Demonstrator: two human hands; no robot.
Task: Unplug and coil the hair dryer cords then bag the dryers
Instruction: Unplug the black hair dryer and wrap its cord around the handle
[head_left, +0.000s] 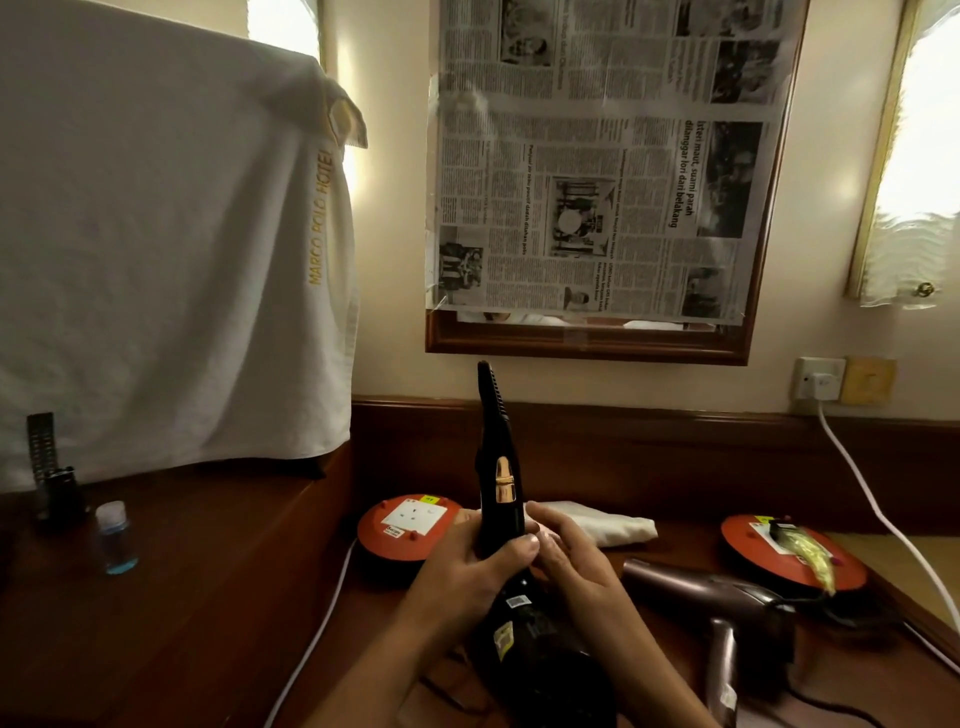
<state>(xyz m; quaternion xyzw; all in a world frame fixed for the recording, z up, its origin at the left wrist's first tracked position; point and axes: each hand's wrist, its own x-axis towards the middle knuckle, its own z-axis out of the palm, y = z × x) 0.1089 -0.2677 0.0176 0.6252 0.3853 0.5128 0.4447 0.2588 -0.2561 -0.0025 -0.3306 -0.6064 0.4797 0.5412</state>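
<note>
Here the left hand (470, 566) wraps the handle of the black hair dryer (506, 499), thumb curled across the front, while the right hand (563, 558) curls in from the other side, its fingers closed against the same handle just beside the left thumb. Both hands grip one thing, held between them close to the body. The dryer's long axis stands nearly upright: handle end pointing up toward the mirror frame (587, 345), the heavy barrel hanging low, below the wrists. It is matt black plastic with a small shiny gold switch and a ribbed edge near the top. Its cord (441, 693) seems to trail down under the forearms; where it ends I cannot tell.

To the right, lying flat on the dark wooden table (208, 597), is the brown hair dryer (711, 597), glossy, nozzle pointing left, nearer the right hand. Behind it sits a round orange extension reel (748, 551) with a plug in it; a second orange reel (379, 525) stands behind the left hand, its socket bare. A folded white cloth (613, 525) lies between the reels.
</note>
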